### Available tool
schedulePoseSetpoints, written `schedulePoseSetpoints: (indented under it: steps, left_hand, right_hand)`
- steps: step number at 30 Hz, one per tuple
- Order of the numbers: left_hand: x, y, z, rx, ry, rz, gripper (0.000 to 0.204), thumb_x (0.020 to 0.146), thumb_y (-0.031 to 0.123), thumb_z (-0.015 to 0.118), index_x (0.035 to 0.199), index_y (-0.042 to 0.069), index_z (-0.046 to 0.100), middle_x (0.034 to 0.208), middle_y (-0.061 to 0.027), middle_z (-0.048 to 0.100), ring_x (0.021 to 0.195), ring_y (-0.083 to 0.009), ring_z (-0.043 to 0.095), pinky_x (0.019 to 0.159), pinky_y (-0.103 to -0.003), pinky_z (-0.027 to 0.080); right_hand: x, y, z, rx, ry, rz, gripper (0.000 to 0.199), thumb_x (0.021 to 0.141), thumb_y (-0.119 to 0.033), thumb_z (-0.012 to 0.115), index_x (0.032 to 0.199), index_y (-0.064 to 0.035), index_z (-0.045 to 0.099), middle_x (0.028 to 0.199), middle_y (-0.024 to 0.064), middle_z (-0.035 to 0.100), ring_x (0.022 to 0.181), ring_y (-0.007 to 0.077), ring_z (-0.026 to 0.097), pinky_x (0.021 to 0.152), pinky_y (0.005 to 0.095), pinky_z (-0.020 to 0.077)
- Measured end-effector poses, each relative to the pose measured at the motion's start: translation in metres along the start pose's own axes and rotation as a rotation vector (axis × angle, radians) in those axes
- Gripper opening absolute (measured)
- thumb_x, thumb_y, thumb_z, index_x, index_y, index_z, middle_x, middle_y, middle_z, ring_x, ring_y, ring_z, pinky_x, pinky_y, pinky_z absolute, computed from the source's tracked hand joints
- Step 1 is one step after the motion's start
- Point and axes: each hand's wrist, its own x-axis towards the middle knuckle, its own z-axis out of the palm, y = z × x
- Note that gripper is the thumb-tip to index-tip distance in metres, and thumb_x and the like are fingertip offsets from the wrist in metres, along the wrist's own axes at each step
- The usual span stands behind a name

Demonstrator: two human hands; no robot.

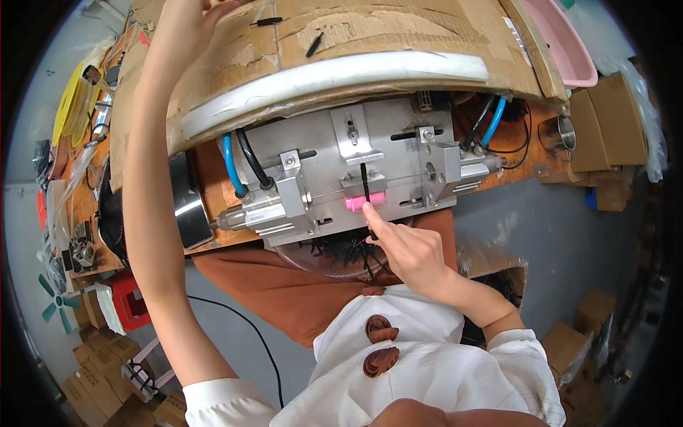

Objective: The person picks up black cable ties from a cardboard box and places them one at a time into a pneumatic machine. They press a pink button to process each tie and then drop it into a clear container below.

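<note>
A grey metal fixture [334,160] with pneumatic cylinders and blue and black hoses sits at the bench edge. In its middle is a pink block [359,203] with a thin black piece [365,181] standing in the slot above it. My right hand [405,249] reaches up from below, its index fingertip touching the pink block and the lower end of the black piece. My left hand [188,21] is stretched far forward onto the cardboard cover [320,50] over the fixture, fingers resting on it near loose black pieces [314,44].
A clear bowl of several black pieces [341,252] sits under the fixture on an orange-brown cloth [277,285]. A pink tub [565,46] and cardboard boxes [608,128] are at right. A cluttered bench [82,178] with yellow rolls is at left; a red stool [131,302] below.
</note>
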Motion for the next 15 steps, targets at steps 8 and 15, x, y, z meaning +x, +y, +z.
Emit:
schedulePoseSetpoints:
  steps: [8, 15]
  left_hand:
    - [-0.078, 0.012, -0.026, -0.132, -0.036, -0.049, 0.036, 0.08, -0.009, 0.06, 0.109, 0.01, 0.065, 0.083, -0.008, 0.052, 0.069, -0.0189, 0.052, 0.064, -0.028, 0.045]
    - [-0.133, 0.022, -0.058, -0.12, 0.148, -0.206, 0.032, 0.082, -0.005, 0.061, 0.11, 0.007, 0.067, 0.088, -0.0058, 0.054, 0.068, -0.014, 0.048, 0.063, -0.025, 0.043]
  right_hand:
    - [0.139, 0.025, -0.052, -0.257, 0.204, -0.403, 0.034, 0.073, -0.007, 0.06, 0.106, -0.0082, 0.065, 0.082, 0.0044, 0.059, 0.065, 0.0186, 0.061, 0.049, 0.0304, 0.0466]
    - [0.275, 0.051, -0.043, -0.259, -0.372, -0.508, 0.009, 0.076, -0.009, 0.069, 0.083, -0.0054, 0.065, 0.085, 0.0105, 0.06, 0.088, 0.0296, 0.062, 0.07, 0.0411, 0.0494]
